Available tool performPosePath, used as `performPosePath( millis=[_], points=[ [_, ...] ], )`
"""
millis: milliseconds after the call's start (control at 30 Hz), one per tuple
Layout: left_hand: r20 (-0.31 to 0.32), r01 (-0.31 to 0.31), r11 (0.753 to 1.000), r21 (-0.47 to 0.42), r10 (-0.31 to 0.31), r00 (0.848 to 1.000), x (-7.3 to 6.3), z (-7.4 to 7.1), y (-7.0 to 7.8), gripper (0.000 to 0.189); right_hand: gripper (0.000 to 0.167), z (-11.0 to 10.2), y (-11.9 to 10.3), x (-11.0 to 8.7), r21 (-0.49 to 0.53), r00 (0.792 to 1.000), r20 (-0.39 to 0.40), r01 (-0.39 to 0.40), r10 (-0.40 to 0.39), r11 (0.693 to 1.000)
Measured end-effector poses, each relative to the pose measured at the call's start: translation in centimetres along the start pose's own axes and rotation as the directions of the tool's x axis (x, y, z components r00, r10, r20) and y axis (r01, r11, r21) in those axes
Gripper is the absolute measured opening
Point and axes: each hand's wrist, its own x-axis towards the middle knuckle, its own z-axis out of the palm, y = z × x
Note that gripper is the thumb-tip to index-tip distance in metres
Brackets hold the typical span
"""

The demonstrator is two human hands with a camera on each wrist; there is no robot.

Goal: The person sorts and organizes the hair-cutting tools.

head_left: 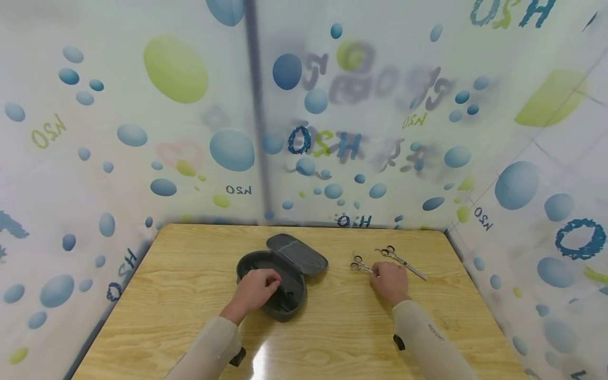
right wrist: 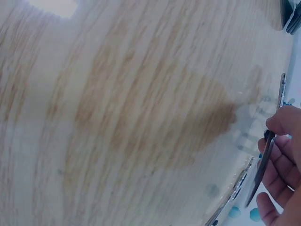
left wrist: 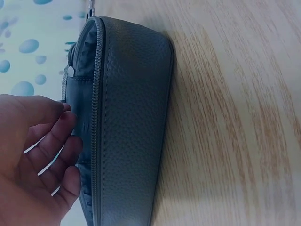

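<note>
Scissors (right wrist: 267, 147) lay pinched between thumb and fingers of the right hand (head_left: 390, 282), over the right half of the table (head_left: 342, 332). Their finger rings pointed left, towards the grey case (left wrist: 131, 117), and the long axis ran from there rightward into the grip. Just beyond that hand, a second pair (head_left: 405, 263) slanted, rings to the far left, blades to the near right. The case stood open, its lid (head_left: 300, 255) folded out to the far right; small dark contents (head_left: 286, 292) inside were too unclear to name. Above the case, the left hand (head_left: 256, 289) had thumb and fingers drawn together; whether they gripped anything, I could not tell.
</note>
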Motion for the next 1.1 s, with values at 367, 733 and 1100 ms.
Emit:
performPosePath(
  millis=[367,733,1100],
  points=[
    [0.000,0.004,1.000,0.007,-0.004,1.000,0.2,0.0,-0.1,0.008,0.010,-0.7,-1.3,-0.1,0.030,1.000,-0.018,0.020,-0.020,0.999],
    [0.011,-0.019,1.000,-0.008,0.019,1.000,0.1,-0.2,0.1,0.009,0.008,-0.9,-1.9,0.0,-0.006,0.988,-0.114,0.100,-0.100,0.995],
    [0.007,-0.019,1.000,-0.023,0.019,1.000,0.2,-0.3,0.5,0.009,0.005,-1.2,-2.6,0.0,0.021,0.957,-0.199,0.219,-0.210,0.976]
  ],
)
